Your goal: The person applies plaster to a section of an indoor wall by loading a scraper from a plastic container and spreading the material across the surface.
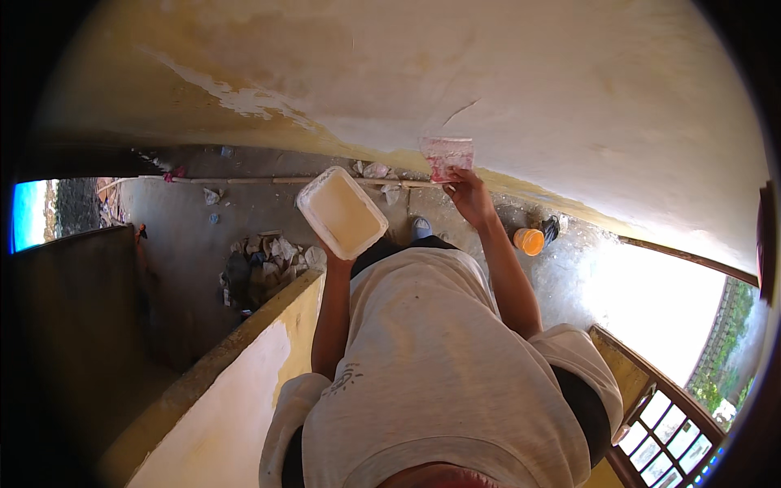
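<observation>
The bare left hand (334, 259) is mostly hidden beneath the white rectangular tub (307, 198), and heaped pale crumpled scraps (281, 250) look indistinct.

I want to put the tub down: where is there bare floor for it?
Mostly bare grey floor lies between the long pole and the rubble heap, left of the tub. Crowded spots: the heap beside the low wall, the scraps along the pole, and the orange container with a dark bundle beside it.

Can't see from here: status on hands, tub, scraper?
Left hand holds tub. Right hand pinches scraper by wall. Possible hazards: pole, orange container on floor.
</observation>
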Motion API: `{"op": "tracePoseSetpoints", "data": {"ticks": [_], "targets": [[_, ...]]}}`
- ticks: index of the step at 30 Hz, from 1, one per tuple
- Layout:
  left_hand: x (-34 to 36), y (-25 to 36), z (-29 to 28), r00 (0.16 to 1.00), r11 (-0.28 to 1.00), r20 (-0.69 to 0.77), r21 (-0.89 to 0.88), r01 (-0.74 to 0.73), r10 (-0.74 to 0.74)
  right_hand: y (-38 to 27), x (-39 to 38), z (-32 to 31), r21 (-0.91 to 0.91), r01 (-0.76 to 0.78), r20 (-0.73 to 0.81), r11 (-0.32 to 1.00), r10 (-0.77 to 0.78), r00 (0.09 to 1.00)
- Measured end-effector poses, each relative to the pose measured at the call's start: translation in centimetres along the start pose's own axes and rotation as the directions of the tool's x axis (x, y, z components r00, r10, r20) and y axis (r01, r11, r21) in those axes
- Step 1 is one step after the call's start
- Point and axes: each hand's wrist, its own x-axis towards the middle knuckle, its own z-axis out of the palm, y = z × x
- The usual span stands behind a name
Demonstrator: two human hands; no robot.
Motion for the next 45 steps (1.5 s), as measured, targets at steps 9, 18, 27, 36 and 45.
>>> {"op": "tracePoseSetpoints", "data": {"ticks": [9,18,27,36,45], "targets": [[-3.9,-0.3,2.7,0.995,0.993,-0.082,0.107,-0.055,0.064,8.1,12.0,-12.3,0.100,-0.182,-0.256,0.978,0.202,0.945],[-5.6,-0.8,5.0,0.990,0.961,-0.008,0.241,-0.137,0.143,4.4,10.3,-5.4,0.191,-0.091,-0.188,0.977,0.128,0.974],[-2.7,-2.6,4.6,0.993,0.991,0.024,-0.070,-0.112,0.114,-6.4,1.3,9.3,0.304,-0.060,-0.001,0.951,0.063,0.998],[-0.2,-0.9,8.2,0.986,0.989,0.083,-0.007,-0.145,0.145,-11.6,-9.3,17.3,0.378,-0.062,0.321,0.924,-0.068,0.945],[-2.4,-4.3,3.2,0.989,0.982,-0.032,0.129,-0.140,0.145,-1.0,-1.7,-1.9,-0.189,0.027,-0.045,0.982,-0.036,0.998]]}}
